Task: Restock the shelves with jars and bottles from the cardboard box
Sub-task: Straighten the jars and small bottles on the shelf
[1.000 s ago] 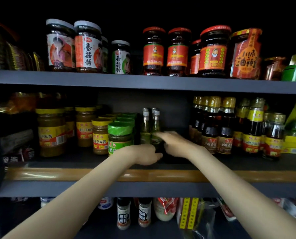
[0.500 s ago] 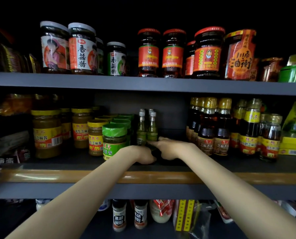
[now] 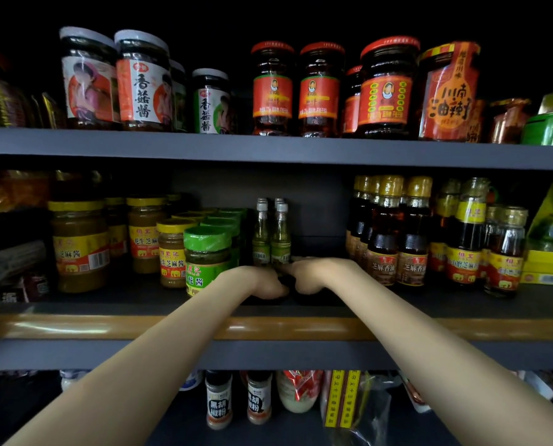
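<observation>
Both my arms reach onto the middle shelf (image 3: 397, 305), into the gap between the small pale-green bottles (image 3: 271, 235) and the dark sesame-oil bottles (image 3: 394, 233). My left hand (image 3: 262, 283) and my right hand (image 3: 315, 273) sit close together, fingers curled against a low dark object (image 3: 312, 297) standing on the shelf between them. That object is too dark to identify. The cardboard box is out of view.
A green-lidded jar (image 3: 206, 255) and yellow-lidded sesame-paste jars (image 3: 78, 243) stand left of my hands. Red-lidded chili jars (image 3: 320, 88) and white-lidded mushroom-sauce jars (image 3: 141, 80) fill the top shelf. Pepper shakers (image 3: 219, 400) and packets sit on the shelf below.
My hands have drawn slightly closer together and a little lower in front of the small green bottles. The view has drifted a little; the jars have not moved.
</observation>
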Demonstrator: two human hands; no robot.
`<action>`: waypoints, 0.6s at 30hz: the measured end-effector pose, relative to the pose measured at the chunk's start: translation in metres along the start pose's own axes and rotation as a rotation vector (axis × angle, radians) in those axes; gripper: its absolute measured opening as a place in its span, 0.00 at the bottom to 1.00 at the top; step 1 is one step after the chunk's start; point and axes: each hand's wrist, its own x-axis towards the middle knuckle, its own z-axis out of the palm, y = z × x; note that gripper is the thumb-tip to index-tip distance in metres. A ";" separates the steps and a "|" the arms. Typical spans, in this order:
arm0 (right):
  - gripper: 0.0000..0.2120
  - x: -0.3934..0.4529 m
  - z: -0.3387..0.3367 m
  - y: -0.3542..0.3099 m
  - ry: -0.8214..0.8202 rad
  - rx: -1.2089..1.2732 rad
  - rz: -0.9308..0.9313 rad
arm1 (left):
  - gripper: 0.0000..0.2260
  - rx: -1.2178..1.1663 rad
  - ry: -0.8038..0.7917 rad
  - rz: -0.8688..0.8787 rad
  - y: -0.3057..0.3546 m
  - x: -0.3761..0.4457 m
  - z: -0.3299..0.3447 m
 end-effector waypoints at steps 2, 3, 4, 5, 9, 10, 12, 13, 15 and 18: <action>0.32 0.002 -0.001 -0.002 0.006 -0.032 0.019 | 0.23 -0.006 -0.001 -0.001 -0.002 0.003 0.001; 0.32 0.003 -0.002 -0.003 0.006 -0.041 0.028 | 0.23 -0.012 -0.008 0.001 -0.002 0.004 0.002; 0.32 0.003 -0.002 -0.004 0.004 -0.041 0.040 | 0.23 -0.015 -0.015 0.002 -0.002 0.005 0.002; 0.33 0.005 -0.001 -0.004 0.000 -0.036 0.050 | 0.23 -0.020 -0.017 0.003 -0.002 0.005 0.001; 0.33 0.011 0.001 -0.002 -0.003 -0.024 0.077 | 0.22 -0.037 -0.013 0.007 -0.003 0.006 -0.001; 0.33 0.011 0.001 -0.002 -0.006 -0.026 0.082 | 0.23 -0.041 -0.008 0.011 -0.003 0.006 -0.001; 0.33 0.013 0.000 -0.002 -0.008 -0.027 0.085 | 0.23 -0.048 0.002 0.020 -0.003 0.006 -0.001; 0.33 0.014 -0.001 -0.002 -0.009 -0.027 0.086 | 0.24 -0.050 0.003 0.017 -0.002 0.005 -0.001; 0.33 0.019 -0.001 -0.002 -0.013 -0.036 0.096 | 0.24 -0.050 0.005 0.016 -0.002 0.004 -0.001; 0.33 0.020 0.000 -0.003 0.001 -0.047 0.089 | 0.24 -0.057 0.026 0.043 -0.002 0.004 0.001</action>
